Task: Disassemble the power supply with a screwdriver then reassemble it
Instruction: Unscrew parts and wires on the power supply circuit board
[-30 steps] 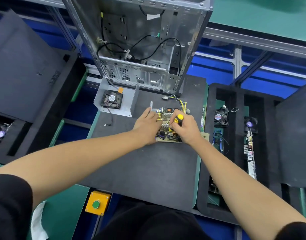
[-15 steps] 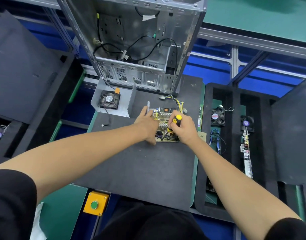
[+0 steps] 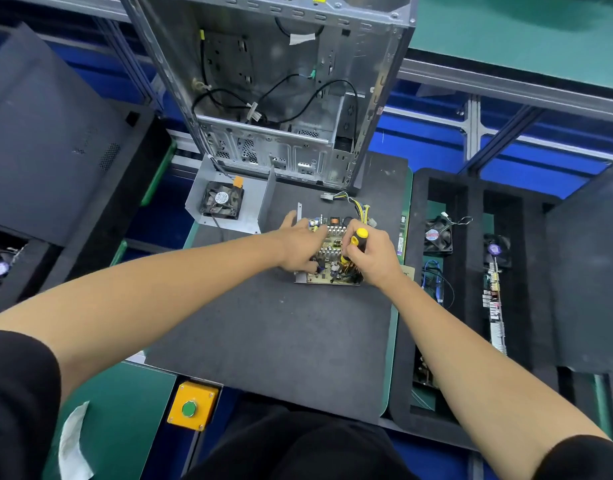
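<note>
Fingers, right: curled round the black-and-yellow screwdriver [image 3: 356, 241], whose yellow cap shows above the knuckles; its tip is hidden among the components.
Fingers, left: loosely extended and slightly spread, lying over the left part of the board; thumb apart, pointing away.
Right hand [image 3: 372, 256]: held over the right half of the board, gripping the handle near upright.
Left hand [image 3: 299, 245]: pressing down on the board's left edge; whether the fingertips pinch a part cannot be told.
Task object: the open power supply's brown circuit board [image 3: 332, 258] with silver heat-sink fins, seated in a shallow grey metal tray, lies directly beneath and between both hands.
Nearest items: an orange box with a green push-button [image 3: 192, 406] at the bench's front edge; a crumpled white paper scrap [image 3: 73, 441] to its left.
Work surface: dark grey rectangular mat [image 3: 273, 334] over a green bench.
Wiring: a yellow-and-black cable bundle [image 3: 355, 207] leaves the board's far side.
Left of the board: the bent grey sheet-metal cover [image 3: 260, 202] carrying a black square fan [image 3: 222, 199].
Right side: black foam tray [image 3: 471, 306] holding further small fans and a narrow board.
Farthest: an upright, open silver computer case [image 3: 280, 88] with loose black cables inside.
</note>
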`<move>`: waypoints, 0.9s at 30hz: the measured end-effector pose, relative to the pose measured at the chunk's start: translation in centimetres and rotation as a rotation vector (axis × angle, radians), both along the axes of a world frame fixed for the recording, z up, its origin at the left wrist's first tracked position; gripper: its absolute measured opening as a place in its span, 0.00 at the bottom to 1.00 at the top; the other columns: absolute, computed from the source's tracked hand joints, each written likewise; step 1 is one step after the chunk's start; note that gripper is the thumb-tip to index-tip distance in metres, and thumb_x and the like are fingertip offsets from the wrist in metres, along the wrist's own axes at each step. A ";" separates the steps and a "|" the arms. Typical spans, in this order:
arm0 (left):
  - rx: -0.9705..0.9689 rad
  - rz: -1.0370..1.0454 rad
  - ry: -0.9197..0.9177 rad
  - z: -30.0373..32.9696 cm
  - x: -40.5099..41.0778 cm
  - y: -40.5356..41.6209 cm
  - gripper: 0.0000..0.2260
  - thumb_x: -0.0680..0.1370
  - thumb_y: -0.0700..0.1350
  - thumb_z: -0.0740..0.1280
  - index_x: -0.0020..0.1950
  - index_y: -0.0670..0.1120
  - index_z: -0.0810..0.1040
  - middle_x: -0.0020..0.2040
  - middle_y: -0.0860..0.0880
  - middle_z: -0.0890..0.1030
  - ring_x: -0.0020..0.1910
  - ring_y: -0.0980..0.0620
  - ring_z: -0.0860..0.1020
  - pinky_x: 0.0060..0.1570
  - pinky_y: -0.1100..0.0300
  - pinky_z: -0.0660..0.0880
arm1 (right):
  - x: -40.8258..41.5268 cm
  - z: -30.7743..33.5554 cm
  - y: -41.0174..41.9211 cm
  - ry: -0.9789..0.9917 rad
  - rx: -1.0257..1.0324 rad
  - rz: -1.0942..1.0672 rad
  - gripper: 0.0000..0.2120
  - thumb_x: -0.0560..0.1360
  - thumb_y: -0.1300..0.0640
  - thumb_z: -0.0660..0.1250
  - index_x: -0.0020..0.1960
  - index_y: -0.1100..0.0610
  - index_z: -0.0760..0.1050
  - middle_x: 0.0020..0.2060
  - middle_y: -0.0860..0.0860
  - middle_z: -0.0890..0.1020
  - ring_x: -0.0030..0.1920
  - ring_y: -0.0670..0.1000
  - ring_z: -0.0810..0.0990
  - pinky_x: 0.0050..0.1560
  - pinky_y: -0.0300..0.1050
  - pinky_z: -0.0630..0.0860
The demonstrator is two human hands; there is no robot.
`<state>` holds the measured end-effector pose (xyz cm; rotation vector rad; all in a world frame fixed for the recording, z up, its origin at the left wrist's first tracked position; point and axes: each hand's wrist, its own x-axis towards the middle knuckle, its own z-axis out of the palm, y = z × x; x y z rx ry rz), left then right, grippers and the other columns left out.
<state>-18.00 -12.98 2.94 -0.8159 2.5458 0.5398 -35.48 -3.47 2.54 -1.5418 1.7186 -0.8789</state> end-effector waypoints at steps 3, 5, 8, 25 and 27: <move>0.063 -0.012 0.076 0.2 0.4 -1.1 0.21 0.80 0.58 0.68 0.54 0.47 0.59 0.41 0.47 0.76 0.53 0.45 0.68 0.74 0.41 0.50 | -0.1 0.0 0.0 0.000 0.000 0.002 0.04 0.66 0.52 0.59 0.37 0.46 0.72 0.33 0.45 0.81 0.37 0.55 0.78 0.43 0.59 0.77; 0.020 -0.072 0.094 0.2 0.5 -1.9 0.17 0.80 0.58 0.69 0.53 0.50 0.64 0.46 0.50 0.77 0.54 0.46 0.67 0.75 0.44 0.50 | -0.1 -0.1 0.0 0.007 -0.003 0.005 0.04 0.66 0.52 0.59 0.37 0.45 0.72 0.33 0.44 0.81 0.37 0.54 0.78 0.43 0.58 0.77; -0.085 -0.184 0.171 0.4 0.5 -2.9 0.10 0.78 0.55 0.71 0.51 0.53 0.74 0.49 0.53 0.73 0.55 0.47 0.70 0.61 0.51 0.66 | 0.0 -0.2 0.0 0.003 -0.007 0.007 0.05 0.66 0.52 0.59 0.37 0.44 0.72 0.33 0.44 0.81 0.36 0.53 0.77 0.43 0.57 0.77; -0.030 -0.107 0.115 -0.3 0.4 -1.8 0.10 0.75 0.46 0.71 0.49 0.49 0.71 0.41 0.54 0.77 0.49 0.49 0.71 0.74 0.52 0.58 | 1.3 -1.4 -0.6 -0.053 0.003 0.040 0.04 0.67 0.55 0.62 0.39 0.45 0.72 0.34 0.42 0.80 0.36 0.56 0.78 0.41 0.56 0.77; -0.058 -0.084 0.202 -0.6 1.2 -1.4 0.08 0.73 0.46 0.70 0.47 0.51 0.71 0.39 0.55 0.77 0.47 0.51 0.71 0.78 0.52 0.51 | 1.5 -1.4 -0.6 -0.053 -0.002 0.054 0.04 0.68 0.55 0.63 0.40 0.46 0.72 0.33 0.41 0.79 0.35 0.53 0.77 0.41 0.52 0.75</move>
